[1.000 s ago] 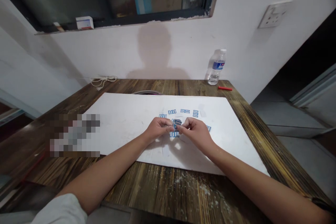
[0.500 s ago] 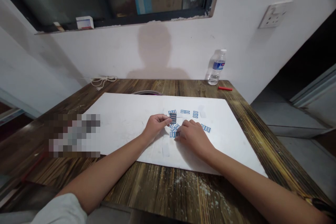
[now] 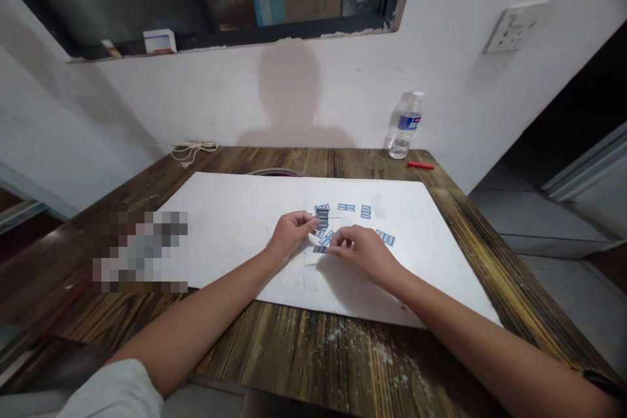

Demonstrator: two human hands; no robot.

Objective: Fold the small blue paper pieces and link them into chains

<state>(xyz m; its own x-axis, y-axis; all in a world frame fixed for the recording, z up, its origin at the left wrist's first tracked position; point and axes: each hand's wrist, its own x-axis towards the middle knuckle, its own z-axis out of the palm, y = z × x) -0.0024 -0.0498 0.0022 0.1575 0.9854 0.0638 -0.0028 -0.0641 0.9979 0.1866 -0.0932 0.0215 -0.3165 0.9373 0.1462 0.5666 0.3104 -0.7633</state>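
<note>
My left hand (image 3: 294,232) is closed in a pinch on a small card printed with a column of blue-edged bars (image 3: 322,217), tilted up off the board. To its right, my right hand (image 3: 360,245) pinches a second barred card (image 3: 320,249), which looks dark and tilted. Its far end is covered by my fingertips. Between the hands, more barred pieces (image 3: 326,237) lie partly hidden on the white board (image 3: 235,222). Loose barred pieces also rest farther back, one pair (image 3: 346,207) and one stack (image 3: 366,211), with another piece (image 3: 385,238) beyond my right hand.
Blank paper pieces (image 3: 310,279) lie on the board. The board covers much of a dark wooden table (image 3: 313,346). A water bottle (image 3: 406,127), a red pen-like stick (image 3: 421,165) and a coiled white cable (image 3: 192,150) sit along the back. A blurred patch hides the left side.
My right hand has closed on the barred card near the front of the group and tilted it up, its wrist shifting slightly right. My left hand stays in place with its card.
</note>
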